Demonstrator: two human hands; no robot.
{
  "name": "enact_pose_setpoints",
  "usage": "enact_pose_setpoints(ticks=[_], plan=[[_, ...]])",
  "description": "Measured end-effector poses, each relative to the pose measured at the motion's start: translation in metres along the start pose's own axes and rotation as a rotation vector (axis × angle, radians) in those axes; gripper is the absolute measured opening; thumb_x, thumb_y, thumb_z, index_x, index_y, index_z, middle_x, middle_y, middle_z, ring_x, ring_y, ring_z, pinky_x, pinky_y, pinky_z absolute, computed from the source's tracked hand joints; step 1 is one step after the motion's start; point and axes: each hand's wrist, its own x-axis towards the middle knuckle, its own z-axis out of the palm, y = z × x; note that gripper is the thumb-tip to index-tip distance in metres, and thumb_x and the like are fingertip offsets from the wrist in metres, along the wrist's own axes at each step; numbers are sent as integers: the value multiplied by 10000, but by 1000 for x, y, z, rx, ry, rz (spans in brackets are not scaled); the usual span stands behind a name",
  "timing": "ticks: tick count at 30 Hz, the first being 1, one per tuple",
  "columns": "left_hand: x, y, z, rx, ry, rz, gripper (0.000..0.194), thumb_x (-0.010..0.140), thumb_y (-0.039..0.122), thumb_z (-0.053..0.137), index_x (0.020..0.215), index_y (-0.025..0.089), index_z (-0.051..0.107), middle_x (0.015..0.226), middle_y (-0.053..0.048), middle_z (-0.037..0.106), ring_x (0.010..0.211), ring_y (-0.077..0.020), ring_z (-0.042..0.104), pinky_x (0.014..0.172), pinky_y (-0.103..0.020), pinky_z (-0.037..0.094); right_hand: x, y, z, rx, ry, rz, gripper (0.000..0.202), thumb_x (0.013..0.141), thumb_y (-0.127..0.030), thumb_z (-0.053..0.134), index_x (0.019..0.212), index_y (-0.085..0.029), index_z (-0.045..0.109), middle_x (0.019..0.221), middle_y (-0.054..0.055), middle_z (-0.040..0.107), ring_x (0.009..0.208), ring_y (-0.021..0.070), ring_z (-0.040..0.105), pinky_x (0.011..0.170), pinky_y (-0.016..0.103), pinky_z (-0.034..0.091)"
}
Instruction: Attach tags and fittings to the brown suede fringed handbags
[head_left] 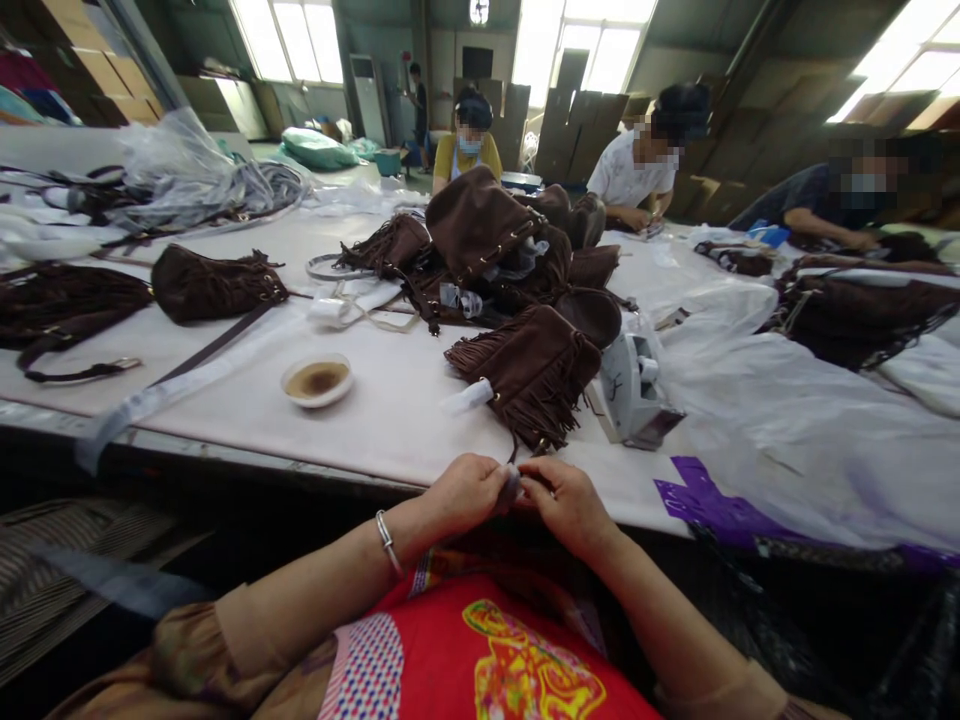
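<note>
My left hand (471, 490) and my right hand (564, 497) meet at the table's front edge, fingers pinched close together. Between them is a small piece of translucent plastic wrap (510, 486), wound on something dark that my fingers mostly hide. A thin dark cord runs from there up toward a brown fringed bag (536, 375) lying on its side just beyond my hands. Another plastic-wrapped piece (471, 396) sticks out from that bag's left side. Right of the bag stands a white tape dispenser (636, 385).
More brown bags (480, 225) are heaped behind. A shallow dish with brown contents (316, 381) sits left, near a strap partly wrapped in plastic (142, 410). Clear plastic sheeting (795, 420) and purple tape (716, 505) cover the right side. Several people work across the table (225, 425).
</note>
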Motion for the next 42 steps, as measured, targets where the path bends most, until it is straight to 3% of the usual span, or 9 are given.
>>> enact_pose_setpoints(ticks=[10,16,20,25,28,31,35,38,42], plan=[[33,15,16,29,47,-10,452,932,403,388,675,129,640,565,-18,528,548,-133,432,517,-248,319,4,19,-6,293,53,221,287,832,-358,613,1043,-166,649,846,50,704,757,205,666,709,323,544],[20,5,17,-430,-122,-129,480,809,593,601,851,116,643,672,3,583,549,-107,498,530,-221,383,17,30,-13,103,311,202,286,822,-346,585,1024,-151,641,811,66,687,698,204,644,714,349,539],[7,1,29,-656,-202,-221,488,719,526,734,966,115,647,811,-39,670,669,-135,617,613,-229,452,24,36,-7,90,391,238,259,814,-362,583,972,-165,642,787,66,685,695,214,642,691,349,538],[-1,3,55,-752,-142,-268,389,684,431,759,897,141,611,626,12,613,488,-122,537,453,-217,384,27,46,7,251,427,303,266,793,-424,619,916,-188,618,750,60,680,655,213,629,638,344,541],[0,7,59,-621,-104,-307,190,754,340,640,750,163,570,524,23,553,416,-121,487,396,-217,342,25,46,2,271,388,348,259,807,-422,596,914,-186,606,677,47,650,589,218,610,556,344,534],[1,13,51,-407,-47,-211,107,773,260,572,736,160,577,578,0,593,482,-128,536,435,-210,370,19,34,-15,20,365,124,227,867,-302,518,1006,-165,634,926,125,692,857,261,663,795,414,559],[3,22,30,-116,-77,-45,156,831,225,501,865,148,632,667,-34,656,570,-156,595,525,-238,427,11,7,-36,-128,-58,-265,413,919,-151,430,1312,-193,550,1286,127,615,1193,228,578,1024,385,467],[3,23,10,199,-45,146,159,838,211,527,892,162,668,819,-89,709,733,-211,649,670,-290,468,10,1,-38,-179,-290,-291,365,955,-152,434,1286,-210,575,1190,95,671,1087,208,633,942,331,504],[-3,8,-13,543,-52,214,176,844,282,604,960,189,699,895,-113,719,816,-265,662,727,-329,474,8,22,-35,-392,-245,-219,228,979,-199,462,1052,-204,678,978,75,707,906,206,662,831,302,512]])
